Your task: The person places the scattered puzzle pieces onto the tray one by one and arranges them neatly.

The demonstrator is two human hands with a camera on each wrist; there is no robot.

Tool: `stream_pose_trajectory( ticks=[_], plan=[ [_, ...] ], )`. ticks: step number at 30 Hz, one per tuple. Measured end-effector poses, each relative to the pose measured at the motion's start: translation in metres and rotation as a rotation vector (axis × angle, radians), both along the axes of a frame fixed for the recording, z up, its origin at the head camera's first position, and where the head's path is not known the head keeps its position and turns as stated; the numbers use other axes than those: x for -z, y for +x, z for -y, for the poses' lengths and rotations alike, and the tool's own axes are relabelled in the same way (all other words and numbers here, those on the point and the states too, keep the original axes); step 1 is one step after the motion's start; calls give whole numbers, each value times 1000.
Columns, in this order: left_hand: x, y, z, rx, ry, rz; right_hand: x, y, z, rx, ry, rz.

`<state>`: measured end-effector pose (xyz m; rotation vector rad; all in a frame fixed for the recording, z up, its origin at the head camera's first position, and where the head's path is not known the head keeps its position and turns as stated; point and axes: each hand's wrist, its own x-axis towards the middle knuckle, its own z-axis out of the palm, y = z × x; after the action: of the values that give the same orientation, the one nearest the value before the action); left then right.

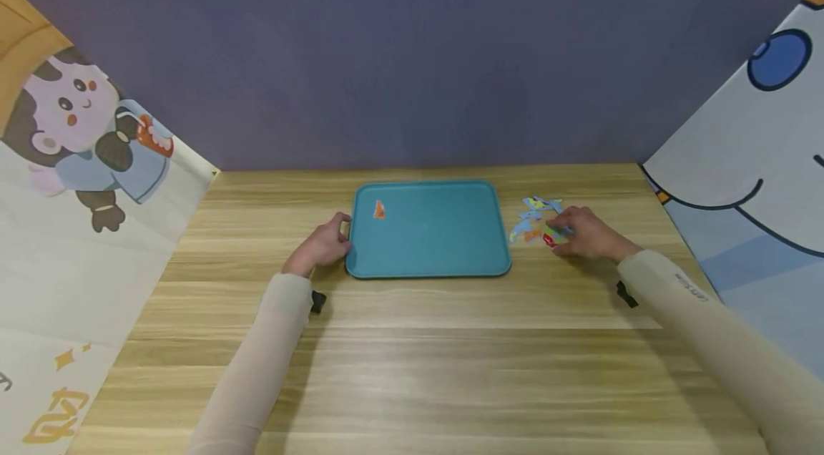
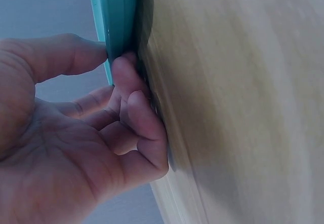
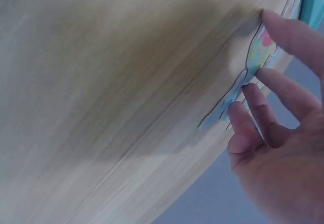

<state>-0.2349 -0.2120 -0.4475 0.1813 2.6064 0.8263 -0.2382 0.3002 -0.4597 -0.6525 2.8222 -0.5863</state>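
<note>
My left hand (image 1: 328,240) holds the left edge of a teal tray (image 1: 428,272); in the left wrist view the thumb presses the rim (image 2: 119,21) and curled fingers meet it from below. On the tray, near its upper left, lies a small orange puzzle piece (image 1: 379,210). To the right of the tray, my right hand (image 1: 587,235) has thumb and index finger at opposite edges of a flat green puzzle piece with a red patch (image 1: 549,240). This piece (image 3: 260,46) lies low at the wooden surface, and the other fingertips rest on a blue piece (image 3: 225,105) beside it.
Several blue, yellow and orange puzzle pieces (image 1: 531,216) lie loosely grouped between the tray and my right hand. All stand on a wood-grain table (image 1: 425,362). A dark partition (image 1: 412,54) rises behind, with printed panels (image 1: 116,190) on both sides.
</note>
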Motion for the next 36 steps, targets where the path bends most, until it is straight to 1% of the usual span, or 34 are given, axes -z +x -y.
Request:
stream_pose_trajectory(
  ticks=[11, 17, 19, 25, 32, 36],
  plan=[
    [1, 0, -1, 5, -11, -4, 4, 0, 0, 31, -8, -20],
    [2, -1, -1, 13, -9, -4, 3, -2, -1, 87, -38, -26],
    [1, -1, -2, 12, -10, -2, 1, -2, -1, 96, -49, -39],
    [-1, -1, -2, 12, -16, -2, -11, -5, 4, 75, -76, -102],
    [1, 0, 0, 4, -21, -3, -25, -4, 17, 123, -112, -80],
    [1, 0, 0, 6, -18, -5, -33, -6, 29, 120, -156, -111]
  ],
)
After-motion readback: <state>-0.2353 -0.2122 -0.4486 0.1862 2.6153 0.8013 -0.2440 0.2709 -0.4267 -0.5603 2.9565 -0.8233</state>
